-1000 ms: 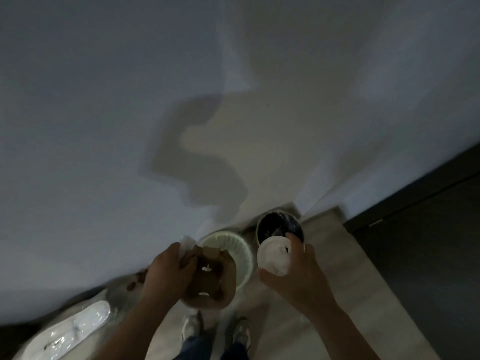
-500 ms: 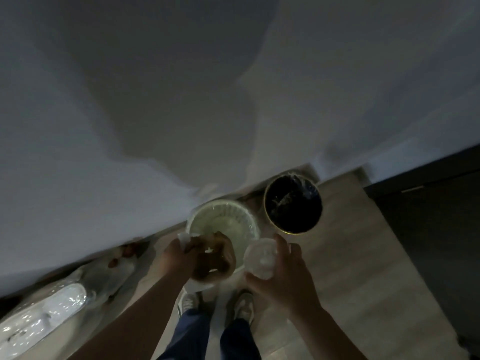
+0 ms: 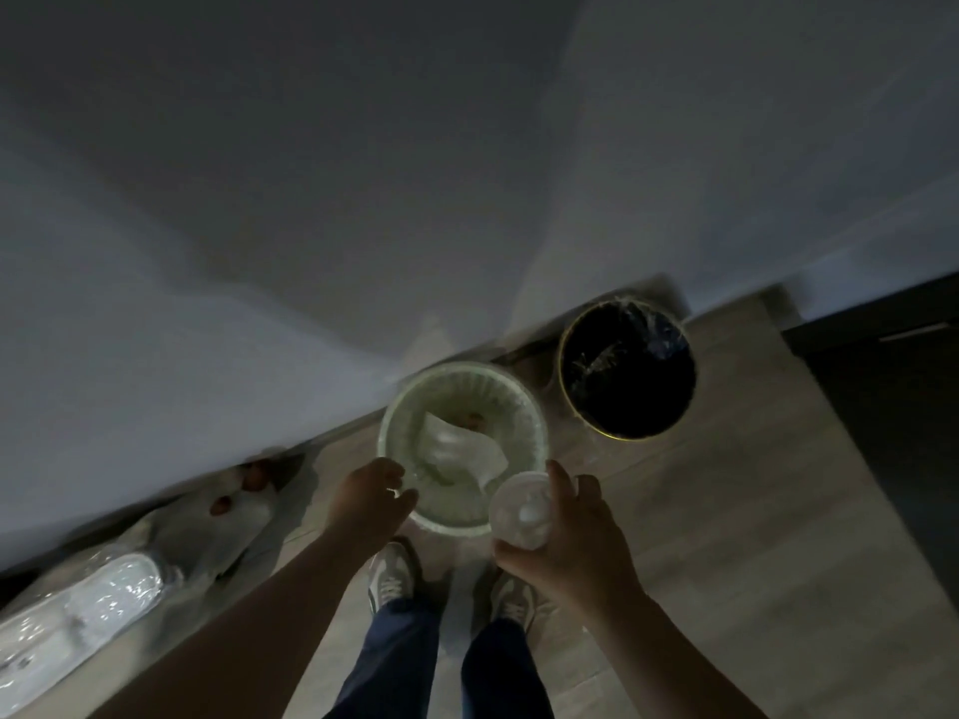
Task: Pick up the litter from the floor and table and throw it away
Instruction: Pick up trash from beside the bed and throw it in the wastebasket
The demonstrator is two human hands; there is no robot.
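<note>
A pale wall (image 3: 259, 199) meets the wooden floor (image 3: 737, 511), where two bins stand side by side against it. The black-lined bin (image 3: 622, 435) sits to the right, and the pale green bin (image 3: 467, 384) is just in front of the person's shoes (image 3: 394, 573). The left hand (image 3: 368, 503) hovers at the green bin's near-left rim, fingers loosely curled and empty. The right hand (image 3: 571, 542) has its fingers wrapped round a white cup (image 3: 521, 513) at the near-right rim. A crumpled white paper (image 3: 456, 448) lies inside the green bin.
</note>
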